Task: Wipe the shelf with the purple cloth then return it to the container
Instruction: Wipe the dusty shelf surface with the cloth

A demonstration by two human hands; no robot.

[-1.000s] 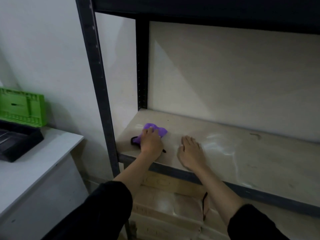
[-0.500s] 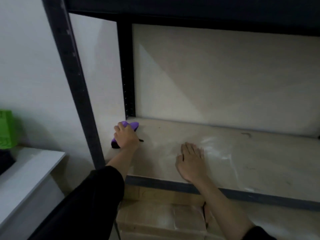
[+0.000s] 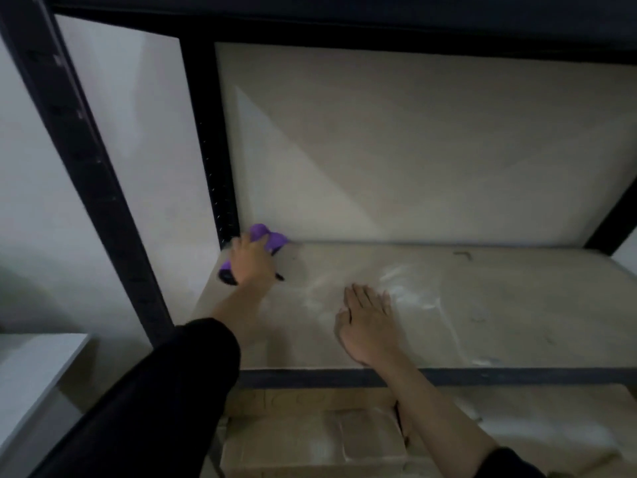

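A: Purple cloth [image 3: 268,237] bunched under left hand [image 3: 251,261], fingers [image 3: 241,243] pressed down on it, far-left corner of shelf [image 3: 517,305].
B: Change?
A: Slid from near-left edge to the back corner. Right hand [image 3: 367,326] flat, fingers together, bracing mid-shelf.
B: Meaning?
A: Wiping continues (container out of view); right side likely remains.

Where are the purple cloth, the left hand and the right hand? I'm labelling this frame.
purple cloth [image 3: 272,238]: head view, bunched part beyond the fingers.
left hand [image 3: 251,262]: head view, back of the hand, pressing the cloth.
right hand [image 3: 367,326]: head view, back of the hand, flat on the shelf.
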